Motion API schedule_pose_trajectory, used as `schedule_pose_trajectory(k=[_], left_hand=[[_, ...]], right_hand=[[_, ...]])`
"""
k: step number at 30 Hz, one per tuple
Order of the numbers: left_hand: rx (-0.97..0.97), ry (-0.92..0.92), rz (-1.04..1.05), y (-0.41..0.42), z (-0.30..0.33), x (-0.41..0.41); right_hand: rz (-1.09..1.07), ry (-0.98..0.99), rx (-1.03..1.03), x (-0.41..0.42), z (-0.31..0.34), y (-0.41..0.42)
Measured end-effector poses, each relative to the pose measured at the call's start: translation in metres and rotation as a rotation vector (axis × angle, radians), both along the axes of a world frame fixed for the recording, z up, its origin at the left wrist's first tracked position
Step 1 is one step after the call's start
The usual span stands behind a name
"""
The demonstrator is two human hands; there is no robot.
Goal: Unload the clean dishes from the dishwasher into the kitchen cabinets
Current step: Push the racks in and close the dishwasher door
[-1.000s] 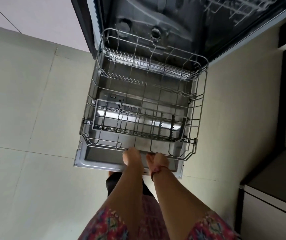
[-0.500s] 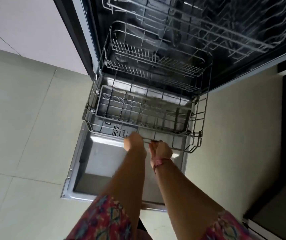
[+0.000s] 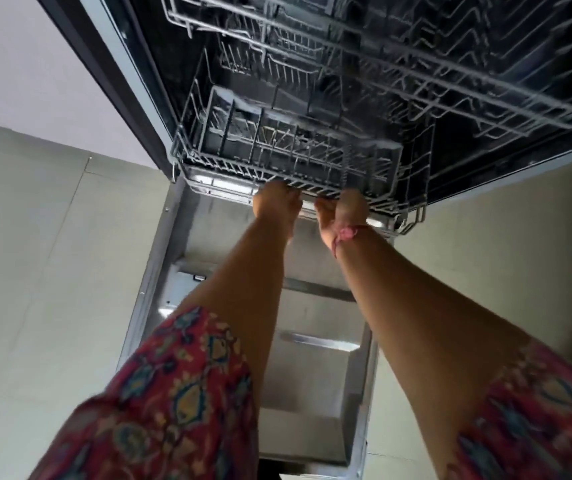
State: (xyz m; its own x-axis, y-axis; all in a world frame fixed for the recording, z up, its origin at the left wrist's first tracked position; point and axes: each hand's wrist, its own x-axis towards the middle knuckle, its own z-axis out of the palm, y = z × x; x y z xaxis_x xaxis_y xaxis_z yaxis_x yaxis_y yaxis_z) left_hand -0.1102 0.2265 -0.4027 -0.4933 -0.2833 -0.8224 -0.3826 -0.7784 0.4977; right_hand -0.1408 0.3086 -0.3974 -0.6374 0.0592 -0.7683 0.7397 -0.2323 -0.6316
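The lower rack (image 3: pixel 288 157) is seen almost wholly inside the dishwasher tub (image 3: pixel 450 109), its front rim just over the hinge edge of the open door (image 3: pixel 315 341). That front rim is gripped by the left hand (image 3: pixel 275 204) and the right hand (image 3: pixel 341 211), fingers curled closed around the wire. No dishes are seen in the rack.

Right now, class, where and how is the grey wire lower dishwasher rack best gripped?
Grip the grey wire lower rack by its front rim bar, from the open door side. That bar runs level across the front, and the left hand and right hand already sit there, near its middle, side by side.
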Motion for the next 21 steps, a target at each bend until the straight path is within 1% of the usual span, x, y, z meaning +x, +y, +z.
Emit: schedule_pose_trajectory(k=[2, 4, 5, 8, 10, 15, 21], left_hand=[[0.132, 0.055, 0.075, -0.005, 0.0, -0.008], [0.153, 0.078, 0.082, -0.009, 0.002, -0.018], [0.113, 0.087, 0.065, -0.011, 0.003, -0.019], [0.119, 0.12, 0.05, -0.015, 0.0, -0.015], [0.142, 0.115, 0.044, -0.018, -0.004, -0.006], [0.086, 0.034, -0.023, -0.026, -0.011, 0.016], [0.103, 0.054, -0.04, -0.024, -0.007, 0.027]], right_hand=[[0.007, 0.016, -0.031, -0.017, -0.001, -0.002], [0.016, 0.015, -0.037, -0.033, -0.001, -0.003], [0.0, -0.001, -0.047, -0.04, -0.001, -0.003], [-0.063, -0.033, -0.113, -0.06, -0.001, -0.005], [-0.038, -0.025, -0.116, -0.069, -0.001, -0.007], [-0.01, -0.026, -0.096, -0.08, 0.002, -0.009], [0.009, -0.012, -0.113, -0.076, 0.001, -0.006]])
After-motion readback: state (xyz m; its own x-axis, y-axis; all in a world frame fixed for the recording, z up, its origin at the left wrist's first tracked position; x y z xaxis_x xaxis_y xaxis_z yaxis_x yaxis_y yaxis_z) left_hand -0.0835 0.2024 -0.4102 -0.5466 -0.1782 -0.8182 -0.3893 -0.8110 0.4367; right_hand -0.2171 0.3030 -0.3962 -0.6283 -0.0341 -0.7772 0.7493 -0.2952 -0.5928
